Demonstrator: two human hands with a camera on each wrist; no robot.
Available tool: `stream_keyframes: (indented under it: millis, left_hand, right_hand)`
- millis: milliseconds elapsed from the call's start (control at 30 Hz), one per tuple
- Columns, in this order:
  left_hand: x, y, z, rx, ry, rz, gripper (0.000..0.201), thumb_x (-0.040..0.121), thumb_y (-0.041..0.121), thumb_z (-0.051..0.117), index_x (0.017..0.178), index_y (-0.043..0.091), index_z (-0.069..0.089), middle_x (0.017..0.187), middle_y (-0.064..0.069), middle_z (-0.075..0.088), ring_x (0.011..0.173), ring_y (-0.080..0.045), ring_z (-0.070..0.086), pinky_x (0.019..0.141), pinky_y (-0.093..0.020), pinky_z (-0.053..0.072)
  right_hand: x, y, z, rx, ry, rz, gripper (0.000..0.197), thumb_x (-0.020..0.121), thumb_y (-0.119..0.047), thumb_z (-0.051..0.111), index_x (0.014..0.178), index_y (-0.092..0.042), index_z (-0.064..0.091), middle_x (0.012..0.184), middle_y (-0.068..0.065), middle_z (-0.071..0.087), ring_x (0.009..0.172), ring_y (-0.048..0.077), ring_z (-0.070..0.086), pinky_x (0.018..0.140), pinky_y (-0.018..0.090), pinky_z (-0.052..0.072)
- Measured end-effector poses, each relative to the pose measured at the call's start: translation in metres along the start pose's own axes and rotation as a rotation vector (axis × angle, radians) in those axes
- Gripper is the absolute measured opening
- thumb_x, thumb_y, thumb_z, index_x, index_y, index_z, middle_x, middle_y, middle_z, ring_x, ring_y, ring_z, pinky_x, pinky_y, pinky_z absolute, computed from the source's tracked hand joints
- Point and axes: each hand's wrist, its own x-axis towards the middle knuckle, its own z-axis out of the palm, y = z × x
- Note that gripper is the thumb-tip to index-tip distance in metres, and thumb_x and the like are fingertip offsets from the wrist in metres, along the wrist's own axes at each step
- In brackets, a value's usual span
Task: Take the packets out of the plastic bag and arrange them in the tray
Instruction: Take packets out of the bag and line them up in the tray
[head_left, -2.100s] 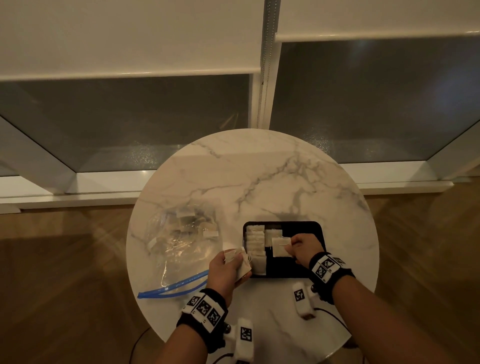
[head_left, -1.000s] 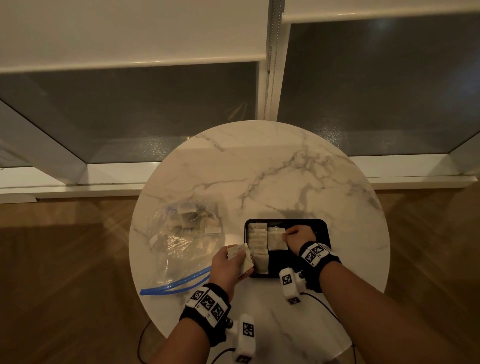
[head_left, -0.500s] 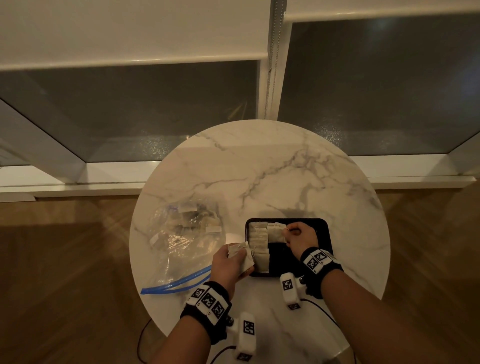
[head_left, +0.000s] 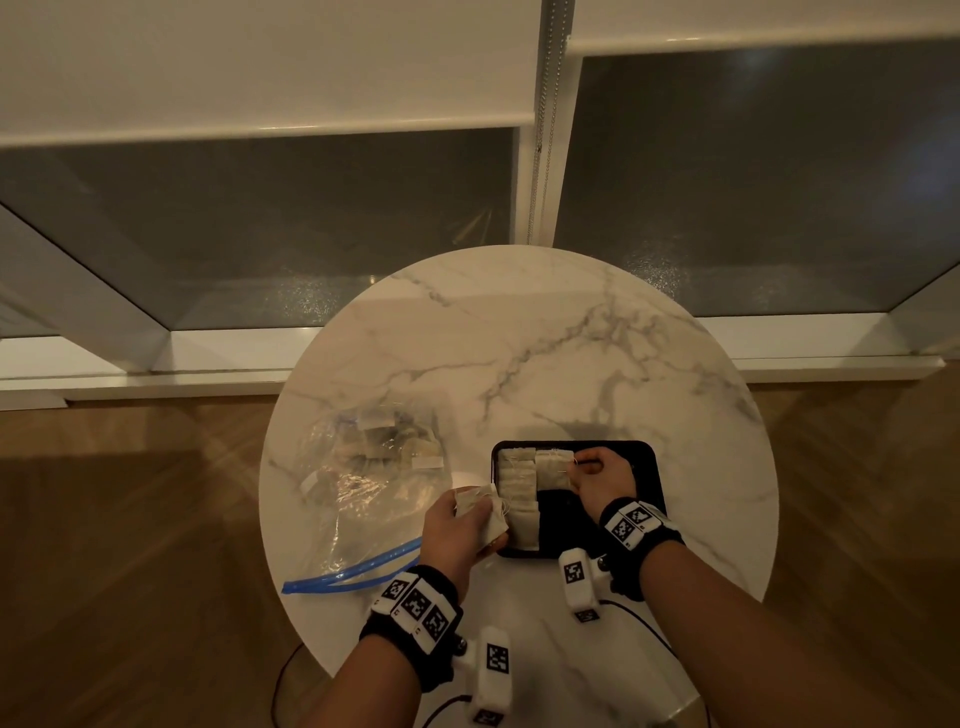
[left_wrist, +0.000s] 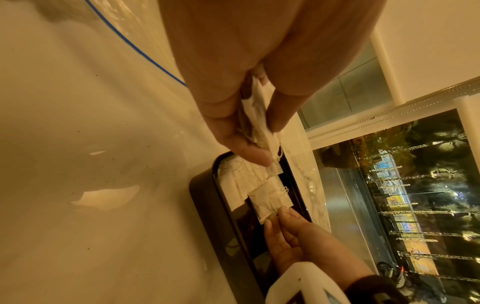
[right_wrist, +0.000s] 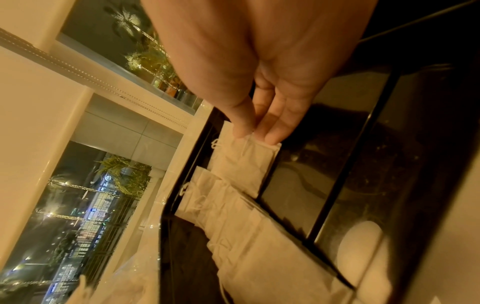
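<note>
A black tray sits on the marble table, near its front edge. A column of pale packets fills the tray's left side. My right hand pinches the edge of one packet lying flat at the far end of a second column; the right wrist view shows the thumb and fingers on that packet. Left of the tray, my left hand grips a small bunch of packets, also seen edge-on as packets in the left wrist view. The clear plastic bag holds several more packets.
The bag's blue zip strip lies open toward the table's front left edge. The tray's right half is bare black. The round table stands before a window sill, with wooden floor on both sides.
My right hand has slid its packet from the middle of the tray to the far end, beside the first column. The left hand has stayed put with its bunch.
</note>
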Motion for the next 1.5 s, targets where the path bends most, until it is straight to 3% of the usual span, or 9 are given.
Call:
stream_keyframes:
  millis: [333,433,567,667,800,967,1100,1233,1500]
  left_hand:
    - [-0.005,0.009,0.004,-0.12,-0.076,-0.004,0.016,0.1,0.01,0.054,0.113,0.009,0.064,0.108,-0.017,0.07,0.094,-0.026,0.067,0.07,-0.038,0.061]
    - [-0.009,0.015,0.009,-0.193,-0.126,-0.01,0.018,0.102,0.009,0.05,0.114,0.009,0.064,0.103,-0.014,0.071,0.092,-0.024,0.067,0.073,-0.036,0.059]
    - [-0.011,0.018,0.013,-0.237,-0.174,-0.006,0.018,0.103,0.007,0.049,0.114,0.009,0.062,0.1,-0.011,0.072,0.088,-0.02,0.068,0.068,-0.029,0.059]
    - [-0.012,0.017,0.013,-0.23,-0.182,0.025,0.02,0.102,0.006,0.05,0.119,0.006,0.061,0.098,-0.012,0.074,0.083,-0.019,0.071,0.062,-0.027,0.057]
    - [-0.014,0.016,0.012,-0.265,-0.155,0.067,0.025,0.101,0.005,0.053,0.125,0.003,0.058,0.104,-0.018,0.073,0.086,-0.023,0.071,0.066,-0.031,0.058]
    - [-0.018,0.017,0.01,-0.287,-0.144,0.077,0.029,0.097,0.001,0.057,0.126,0.002,0.058,0.115,-0.026,0.069,0.095,-0.032,0.068,0.079,-0.04,0.058]
    - [-0.02,0.017,0.005,-0.284,-0.118,0.06,0.03,0.096,0.004,0.061,0.125,0.005,0.06,0.119,-0.025,0.068,0.096,-0.031,0.067,0.067,-0.036,0.057]
    - [-0.021,0.018,-0.001,-0.297,-0.106,0.046,0.027,0.097,0.003,0.058,0.124,0.008,0.061,0.111,-0.017,0.07,0.09,-0.024,0.068,0.053,-0.026,0.055]
    - [-0.019,0.012,-0.012,-0.315,-0.092,0.005,0.029,0.098,0.002,0.057,0.126,0.008,0.059,0.11,-0.018,0.071,0.087,-0.024,0.071,0.065,-0.033,0.061]
  right_hand:
    - [-0.015,-0.015,-0.012,0.085,0.056,-0.007,0.014,0.083,-0.018,0.073,0.087,-0.027,0.064,0.087,0.003,0.071,0.08,0.023,0.07,0.079,0.046,0.06]
    - [-0.029,-0.026,-0.015,0.148,0.035,0.023,0.009,0.085,-0.017,0.07,0.091,-0.022,0.065,0.09,0.008,0.07,0.079,0.022,0.068,0.078,0.043,0.06]
    - [-0.07,-0.053,-0.021,0.159,-0.252,0.056,0.013,0.094,-0.021,0.062,0.095,-0.009,0.067,0.079,0.008,0.064,0.068,0.015,0.061,0.061,0.026,0.054]
    - [-0.096,-0.067,-0.026,0.1,-0.47,0.013,0.029,0.092,-0.033,0.066,0.089,-0.004,0.068,0.072,0.006,0.064,0.063,0.015,0.061,0.057,0.026,0.052]
    - [-0.12,-0.078,-0.028,0.057,-0.561,-0.035,0.03,0.085,-0.034,0.074,0.088,-0.005,0.069,0.068,0.002,0.067,0.062,0.012,0.063,0.054,0.023,0.053]
    - [-0.128,-0.08,-0.021,0.141,-0.495,-0.067,0.024,0.08,-0.011,0.079,0.093,0.004,0.065,0.072,0.013,0.067,0.058,0.015,0.064,0.058,0.028,0.057]
    - [-0.132,-0.078,-0.024,0.236,-0.459,-0.057,0.014,0.081,-0.005,0.077,0.088,-0.001,0.065,0.075,0.017,0.066,0.066,0.021,0.066,0.063,0.032,0.06]
    - [-0.133,-0.073,-0.029,0.287,-0.458,-0.043,0.013,0.083,-0.004,0.075,0.09,-0.004,0.064,0.076,0.016,0.069,0.069,0.022,0.068,0.067,0.033,0.06]
    - [-0.117,-0.056,-0.043,0.244,-0.338,-0.054,0.012,0.092,-0.006,0.064,0.104,-0.008,0.066,0.091,0.013,0.068,0.071,0.016,0.065,0.06,0.027,0.056]
